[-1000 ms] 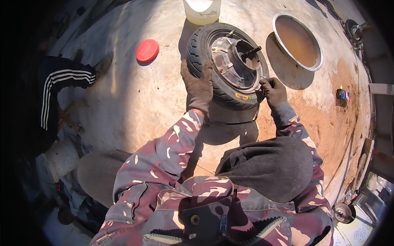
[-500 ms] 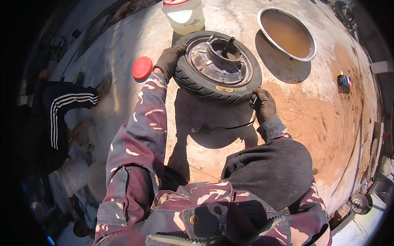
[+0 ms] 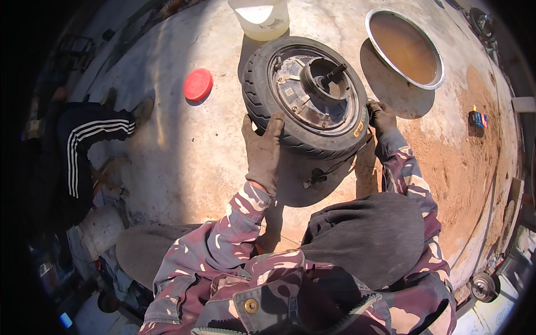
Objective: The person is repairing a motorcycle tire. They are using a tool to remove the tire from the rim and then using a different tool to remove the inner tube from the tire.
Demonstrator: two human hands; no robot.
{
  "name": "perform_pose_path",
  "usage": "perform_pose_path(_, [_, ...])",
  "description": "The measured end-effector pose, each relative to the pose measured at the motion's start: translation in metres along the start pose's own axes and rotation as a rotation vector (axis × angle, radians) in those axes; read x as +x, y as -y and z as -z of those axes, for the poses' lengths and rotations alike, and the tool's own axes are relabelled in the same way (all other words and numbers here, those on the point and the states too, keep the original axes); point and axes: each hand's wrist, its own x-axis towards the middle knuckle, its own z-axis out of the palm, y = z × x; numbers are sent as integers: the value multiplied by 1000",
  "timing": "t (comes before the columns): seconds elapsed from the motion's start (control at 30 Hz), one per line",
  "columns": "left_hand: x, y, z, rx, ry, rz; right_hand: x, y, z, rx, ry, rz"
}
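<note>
The concrete floor [image 3: 218, 178] is stretching across the frame and bearing everything I'm counting. One hub-motor wheel [image 3: 306, 92] is sitting at upper centre, axle stub pointing up toward the right. I'm turning it: half a second ago its orange-and-green sidewall label [image 3: 360, 130] was at the near edge, and now it is showing at the right, so a different stretch of tyre is facing me.

One co-worker's leg [image 3: 100, 120] in striped trousers is bending in at the left. One metal basin [image 3: 431, 87] of brown liquid is standing at upper right, one translucent container [image 3: 261, 19] at the top, behind the wheel.

Of my two gloved hands, the left hand [image 3: 262, 149] is spreading thumb and fingers wide against the tyre's lower left, having come down from its upper left; the right hand [image 3: 383, 118] is curling at the right edge, but I can't tell whether it is gripping anything.

One red lid [image 3: 198, 85] is lying at upper left, one cable [image 3: 329, 170] is hanging below the wheel, and one small blue-and-red box [image 3: 477, 120] is sitting far right.
</note>
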Motion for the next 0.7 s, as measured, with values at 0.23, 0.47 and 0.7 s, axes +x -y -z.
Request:
perform_pose_path(0.23, [95,12,20,-466,-23,171,-31,17,0,-212,51,250])
perform_pose_path(0.47, [119,36,9,-486,-39,102,-118,92,-47,-584,303,482])
perform_pose_path(0.7, [100,46,5,-25,-85,-173,-119,115,-81,-863,436,685])
